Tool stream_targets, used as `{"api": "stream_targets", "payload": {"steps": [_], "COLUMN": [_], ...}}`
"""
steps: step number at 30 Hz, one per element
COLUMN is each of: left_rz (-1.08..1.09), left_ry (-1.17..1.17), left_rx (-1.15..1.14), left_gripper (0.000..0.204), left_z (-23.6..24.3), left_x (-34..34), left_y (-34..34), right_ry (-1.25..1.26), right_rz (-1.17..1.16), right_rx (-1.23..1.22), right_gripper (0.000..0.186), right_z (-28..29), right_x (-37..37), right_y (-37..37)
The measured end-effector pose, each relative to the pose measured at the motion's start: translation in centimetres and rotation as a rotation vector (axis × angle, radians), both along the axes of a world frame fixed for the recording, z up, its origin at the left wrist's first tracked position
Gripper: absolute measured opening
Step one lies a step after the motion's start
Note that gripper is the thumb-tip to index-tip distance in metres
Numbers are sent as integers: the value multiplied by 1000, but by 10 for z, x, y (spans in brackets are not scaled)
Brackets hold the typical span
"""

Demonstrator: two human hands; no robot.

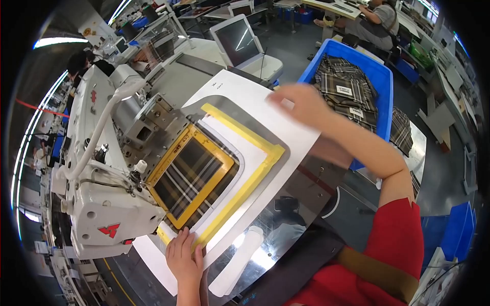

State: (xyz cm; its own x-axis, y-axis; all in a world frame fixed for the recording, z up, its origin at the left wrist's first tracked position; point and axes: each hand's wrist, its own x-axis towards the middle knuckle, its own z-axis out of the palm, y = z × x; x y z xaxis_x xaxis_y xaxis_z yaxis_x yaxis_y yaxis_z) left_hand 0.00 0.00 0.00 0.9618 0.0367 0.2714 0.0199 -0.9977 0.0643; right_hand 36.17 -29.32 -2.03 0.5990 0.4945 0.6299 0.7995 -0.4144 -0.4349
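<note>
A white sewing template (255,102) with yellow taped edges lies on the shiny machine table. Its yellow-framed window (191,176) shows dark plaid fabric under the white sewing machine head (104,204). My left hand (185,257) presses flat on the template's near corner, fingers together on the yellow tape. My right hand (301,104) rests on the template's far right edge, fingers spread flat. Neither hand grips anything.
A blue bin (380,76) of folded plaid garments stands to the right. A monitor (237,41) sits behind the table. Another person (375,20) sits at a far desk. Blue crates stand at the lower right (457,232).
</note>
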Motion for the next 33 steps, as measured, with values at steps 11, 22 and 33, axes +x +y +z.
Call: {"api": "stream_targets", "payload": {"steps": [11, 22, 33], "left_rz": [13, 164, 260], "left_ry": [-92, 273, 311], "left_rx": [-86, -1974, -1571], "left_gripper": [25, 47, 36], "left_z": [-17, 0, -1], "left_x": [9, 81, 21], "left_y": [-24, -94, -40], "right_ry": [126, -566, 564], "right_rz": [-810, 794, 704], "right_rx": [-114, -374, -541], "right_gripper": [30, 41, 24], "right_z": [-83, 27, 32], "right_x": [108, -131, -80], "right_y": [-182, 15, 131]}}
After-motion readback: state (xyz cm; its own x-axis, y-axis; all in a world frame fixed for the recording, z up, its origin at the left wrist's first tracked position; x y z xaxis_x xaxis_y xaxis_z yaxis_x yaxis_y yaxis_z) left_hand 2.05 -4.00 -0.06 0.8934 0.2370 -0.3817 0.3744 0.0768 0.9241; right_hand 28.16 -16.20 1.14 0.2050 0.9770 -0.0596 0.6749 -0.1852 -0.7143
